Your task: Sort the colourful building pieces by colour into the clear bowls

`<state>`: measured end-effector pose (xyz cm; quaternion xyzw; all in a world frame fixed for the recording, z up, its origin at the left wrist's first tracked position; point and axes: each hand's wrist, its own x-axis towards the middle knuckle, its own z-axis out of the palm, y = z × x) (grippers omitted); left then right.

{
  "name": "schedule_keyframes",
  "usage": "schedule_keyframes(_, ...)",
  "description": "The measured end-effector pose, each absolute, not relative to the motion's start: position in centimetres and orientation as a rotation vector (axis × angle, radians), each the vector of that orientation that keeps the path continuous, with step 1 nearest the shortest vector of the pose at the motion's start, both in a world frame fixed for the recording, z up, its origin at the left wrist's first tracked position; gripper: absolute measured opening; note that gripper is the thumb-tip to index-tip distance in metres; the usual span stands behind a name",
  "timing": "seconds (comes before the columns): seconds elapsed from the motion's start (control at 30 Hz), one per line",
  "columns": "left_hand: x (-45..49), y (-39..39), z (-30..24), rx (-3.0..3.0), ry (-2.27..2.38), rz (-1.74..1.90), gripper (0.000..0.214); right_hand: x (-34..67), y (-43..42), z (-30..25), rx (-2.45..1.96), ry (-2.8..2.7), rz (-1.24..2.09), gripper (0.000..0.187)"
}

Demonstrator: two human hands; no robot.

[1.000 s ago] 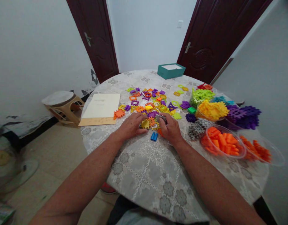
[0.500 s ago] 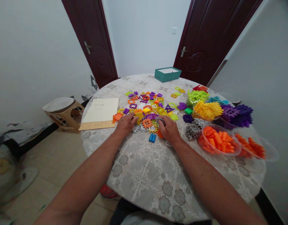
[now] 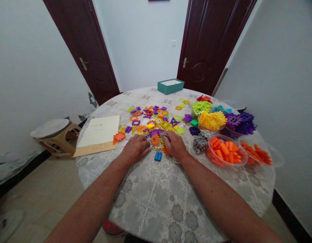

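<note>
Right hand (image 3: 175,145) pinches one grey piece (image 3: 167,136) at the near edge of the pile (image 3: 150,126); left hand (image 3: 135,149) curls there too, its grip hidden! One blue piece (image 3: 158,156) lies between them, one box (image 3: 171,89) stands beyond, one booklet (image 3: 97,133) shows unreadably faint writing.

Cream sheet (image 3: 98,135), faint lettering (image 3: 98,125), too small; nothing legible

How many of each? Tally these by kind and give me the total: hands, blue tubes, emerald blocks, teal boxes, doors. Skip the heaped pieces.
Hands: 2 (left hand, right hand)
Blue tubes: 2, side by side
Emerald block: 1
Teal box: 1
Doors: 2
Total: 8
</note>
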<state>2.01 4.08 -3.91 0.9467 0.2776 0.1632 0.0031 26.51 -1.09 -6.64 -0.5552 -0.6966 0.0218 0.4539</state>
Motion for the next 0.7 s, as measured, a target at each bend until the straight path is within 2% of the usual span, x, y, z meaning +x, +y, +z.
schedule_keyframes(0.17,2.9,4.4,-4.5,3.066,0.829,0.529,0.024,26.6,-0.9,-6.9,-1.380,-1.701,0.087,0.019)
schedule_keyframes(0.37,2.7,4.1,-4.3,2.807,0.845,0.847,0.024,26.4,-1.1,-6.5,-1.421,-1.652,0.118,0.021)
schedule_keyframes(0.7,3.2,3.7,-4.0,2.434,1.223,0.900,0.027,25.2,-1.4,-6.4,-1.339,-1.779,0.157,0.039)
